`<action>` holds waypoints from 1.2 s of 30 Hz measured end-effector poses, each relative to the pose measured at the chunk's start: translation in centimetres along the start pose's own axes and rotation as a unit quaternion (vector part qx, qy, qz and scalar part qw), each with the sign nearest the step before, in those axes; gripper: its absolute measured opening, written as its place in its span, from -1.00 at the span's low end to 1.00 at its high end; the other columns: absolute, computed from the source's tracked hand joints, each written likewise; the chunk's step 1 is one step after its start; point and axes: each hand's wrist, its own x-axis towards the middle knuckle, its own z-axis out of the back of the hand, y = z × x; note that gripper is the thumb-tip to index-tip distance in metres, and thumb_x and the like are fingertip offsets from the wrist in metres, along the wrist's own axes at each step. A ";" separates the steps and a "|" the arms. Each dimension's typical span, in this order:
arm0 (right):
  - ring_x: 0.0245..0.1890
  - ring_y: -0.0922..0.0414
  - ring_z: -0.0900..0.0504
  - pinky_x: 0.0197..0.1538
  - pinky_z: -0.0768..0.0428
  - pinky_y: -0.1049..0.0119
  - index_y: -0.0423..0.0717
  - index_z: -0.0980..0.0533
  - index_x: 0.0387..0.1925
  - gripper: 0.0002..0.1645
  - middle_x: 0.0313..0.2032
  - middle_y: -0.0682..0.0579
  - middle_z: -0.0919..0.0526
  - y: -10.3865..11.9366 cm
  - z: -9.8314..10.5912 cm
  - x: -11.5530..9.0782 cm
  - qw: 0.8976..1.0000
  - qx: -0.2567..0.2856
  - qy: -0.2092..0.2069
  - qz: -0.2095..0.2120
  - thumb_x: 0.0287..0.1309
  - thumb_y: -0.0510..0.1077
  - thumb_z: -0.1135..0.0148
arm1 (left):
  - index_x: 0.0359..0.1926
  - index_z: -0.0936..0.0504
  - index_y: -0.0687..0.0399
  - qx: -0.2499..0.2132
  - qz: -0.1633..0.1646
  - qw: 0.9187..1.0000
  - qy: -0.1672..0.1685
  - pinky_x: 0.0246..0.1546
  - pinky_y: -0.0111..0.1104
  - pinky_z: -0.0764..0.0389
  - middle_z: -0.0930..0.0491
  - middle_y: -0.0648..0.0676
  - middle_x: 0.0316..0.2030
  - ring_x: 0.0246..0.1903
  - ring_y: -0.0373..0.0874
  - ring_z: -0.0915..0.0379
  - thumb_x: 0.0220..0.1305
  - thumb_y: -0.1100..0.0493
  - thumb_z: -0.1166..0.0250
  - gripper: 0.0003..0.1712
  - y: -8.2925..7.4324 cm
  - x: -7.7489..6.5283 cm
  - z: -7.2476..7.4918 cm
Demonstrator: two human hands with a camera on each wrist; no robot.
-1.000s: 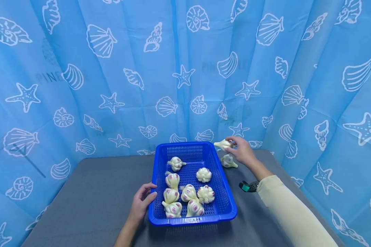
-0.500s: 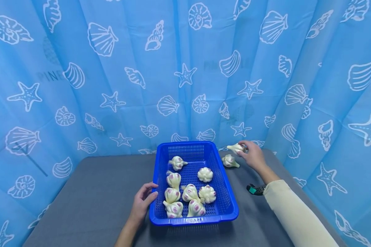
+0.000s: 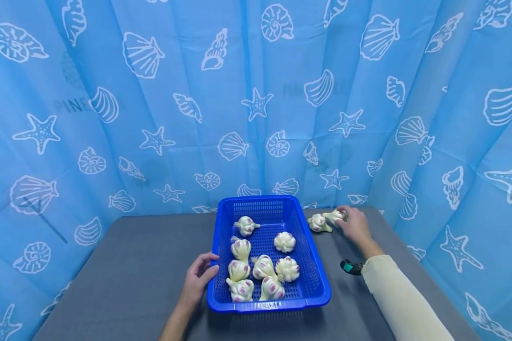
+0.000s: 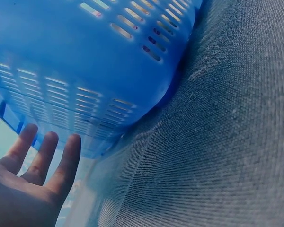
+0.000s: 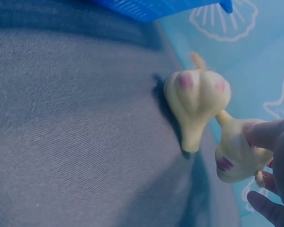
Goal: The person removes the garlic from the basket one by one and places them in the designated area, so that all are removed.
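My right hand (image 3: 355,224) pinches a garlic bulb (image 5: 239,149) between thumb and fingers, its neck angled left. It is low over the table's back right, right beside a second garlic bulb (image 5: 197,97) that lies on the cloth. In the head view the held bulb (image 3: 334,216) is partly covered by the fingers. My left hand (image 3: 198,277) rests at the left rim of a blue plastic basket (image 3: 320,284), fingers loosely spread beside its slotted wall in the left wrist view. Several garlic bulbs (image 3: 239,270) with purple patches lie inside the basket, mostly toward its near end.
A grey cloth (image 3: 153,265) covers the table. Behind and around it hangs a blue curtain (image 3: 175,156) with white shell prints. A black strap with a green patch (image 3: 351,267) sits around my right wrist.
My right hand has carried the garlic bulb rightward, away from the basket, then lowered it next to the bulb on the table. My left hand stays at the basket rim.
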 end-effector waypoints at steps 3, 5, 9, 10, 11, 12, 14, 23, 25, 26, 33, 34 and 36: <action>0.01 -0.37 -0.44 0.03 -0.35 -0.25 -0.23 -0.51 0.04 -0.55 -0.02 -0.38 -0.54 -0.4 -0.5 0.0 1.000 -0.014 0.007 -0.002 0.12 -0.17 -0.37 | 0.01 -0.51 0.31 -0.004 -0.001 1.000 -0.001 -0.10 -0.31 -0.55 -0.49 0.29 0.08 -0.02 0.13 -0.47 0.31 0.36 -0.18 -0.74 0.0 0.0 0.0; 0.01 -0.38 -0.44 0.04 -0.34 -0.25 -0.22 -0.51 0.04 -0.55 -0.01 -0.38 -0.54 -0.5 -0.7 -0.1 1.000 -0.020 0.011 -0.004 0.13 -0.17 -0.36 | 0.02 -0.51 0.29 -0.004 0.001 1.000 -0.001 -0.10 -0.30 -0.54 -0.48 0.28 0.09 -0.01 0.14 -0.46 0.31 0.35 -0.18 -0.74 0.0 0.0 0.0; 0.02 -0.36 -0.44 0.04 -0.34 -0.25 -0.22 -0.51 0.06 -0.56 0.00 -0.37 -0.53 -0.4 -1.1 -0.1 0.999 -0.024 0.019 -0.018 0.14 -0.18 -0.35 | 0.03 -0.51 0.28 -0.003 0.009 1.000 0.000 -0.09 -0.29 -0.54 -0.47 0.27 0.10 0.00 0.14 -0.45 0.32 0.33 -0.19 -0.73 -0.1 0.0 -0.1; 0.02 -0.36 -0.44 0.03 -0.35 -0.25 -0.23 -0.50 0.05 -0.56 -0.01 -0.37 -0.53 -0.3 -1.1 -0.1 0.999 -0.024 0.022 -0.020 0.14 -0.18 -0.35 | 0.03 -0.51 0.28 -0.003 0.009 1.000 0.001 -0.10 -0.28 -0.54 -0.47 0.27 0.10 0.00 0.14 -0.45 0.32 0.33 -0.19 -0.73 -0.1 0.0 -0.1; 0.02 -0.36 -0.44 0.02 -0.35 -0.26 -0.23 -0.50 0.05 -0.55 -0.01 -0.37 -0.53 -0.2 -1.2 -0.1 0.999 -0.024 0.024 -0.022 0.14 -0.18 -0.35 | 0.03 -0.51 0.27 -0.003 0.011 1.000 0.001 -0.10 -0.28 -0.54 -0.47 0.27 0.11 0.00 0.14 -0.45 0.33 0.32 -0.19 -0.73 -0.2 0.0 -0.1; 0.02 -0.36 -0.44 0.02 -0.36 -0.25 -0.24 -0.50 0.05 -0.55 -0.02 -0.37 -0.53 -0.1 -1.2 -0.2 0.999 -0.024 0.027 -0.022 0.14 -0.18 -0.35 | 0.03 -0.50 0.27 -0.002 0.013 1.000 0.001 -0.10 -0.28 -0.54 -0.47 0.27 0.11 0.01 0.14 -0.44 0.33 0.31 -0.19 -0.73 -0.2 -0.1 -0.1; 0.02 -0.36 -0.44 0.01 -0.36 -0.25 -0.24 -0.50 0.05 -0.55 -0.02 -0.37 -0.53 0.2 -1.3 -0.2 0.999 -0.023 0.031 -0.025 0.13 -0.18 -0.35 | 0.03 -0.50 0.27 -0.004 0.013 1.000 0.000 -0.10 -0.28 -0.54 -0.47 0.28 0.11 0.01 0.15 -0.44 0.33 0.31 -0.18 -0.73 -0.2 -0.1 -0.1; 0.03 -0.34 -0.44 0.02 -0.38 -0.22 -0.27 -0.49 0.08 -0.54 -0.02 -0.38 -0.52 0.3 -1.4 -0.3 0.999 -0.015 0.028 -0.038 0.15 -0.20 -0.33 | 0.03 -0.51 0.27 -0.006 0.009 1.000 0.000 -0.11 -0.28 -0.55 -0.48 0.28 0.09 -0.01 0.13 -0.46 0.32 0.33 -0.18 -0.74 -0.2 -0.1 -0.1; 0.04 -0.35 -0.43 0.04 -0.37 -0.23 -0.28 -0.48 0.09 -0.54 0.00 -0.39 -0.51 0.2 -1.3 -0.3 0.999 -0.006 0.024 -0.044 0.17 -0.20 -0.31 | 0.02 -0.51 0.27 -0.004 0.007 1.000 -0.001 -0.11 -0.29 -0.55 -0.49 0.27 0.09 -0.01 0.13 -0.46 0.32 0.33 -0.18 -0.74 -0.1 0.0 -0.1; 0.06 -0.34 -0.43 0.05 -0.36 -0.23 -0.29 -0.48 0.10 -0.54 0.02 -0.40 -0.50 0.1 -1.2 -0.2 0.999 0.000 0.021 -0.050 0.18 -0.20 -0.29 | 0.02 -0.51 0.27 -0.003 0.006 1.000 -0.001 -0.10 -0.29 -0.55 -0.49 0.27 0.09 -0.01 0.14 -0.45 0.32 0.33 -0.18 -0.74 -0.1 -0.1 -0.1; 0.05 -0.31 -0.46 0.05 -0.39 -0.19 -0.35 -0.48 0.07 -0.59 0.05 -0.38 -0.52 -0.2 -0.5 -0.3 0.998 0.038 -0.022 -0.040 0.25 -0.20 -0.23 | 0.00 -0.51 0.31 -0.004 -0.003 1.000 -0.001 -0.13 -0.30 -0.55 -0.50 0.31 0.04 -0.06 0.09 -0.48 0.31 0.36 -0.18 -0.75 0.0 -0.1 -0.1; 0.03 -0.30 -0.47 0.04 -0.40 -0.17 -0.36 -0.48 0.06 -0.59 0.03 -0.37 -0.54 -0.2 -0.4 -0.3 0.998 0.041 -0.031 -0.032 0.25 -0.20 -0.24 | 0.00 -0.51 0.31 -0.005 -0.004 1.000 -0.002 -0.13 -0.31 -0.55 -0.50 0.31 0.04 -0.07 0.07 -0.49 0.30 0.37 -0.17 -0.75 0.0 -0.1 -0.1; 0.01 -0.29 -0.48 0.04 -0.40 -0.16 -0.36 -0.50 0.04 -0.60 0.01 -0.37 -0.55 -0.2 -0.2 -0.2 0.998 0.045 -0.043 -0.022 0.24 -0.19 -0.25 | 0.00 -0.51 0.31 -0.005 -0.003 1.000 -0.002 -0.13 -0.31 -0.55 -0.50 0.31 0.03 -0.07 0.05 -0.49 0.30 0.37 -0.17 -0.75 0.0 -0.1 -0.1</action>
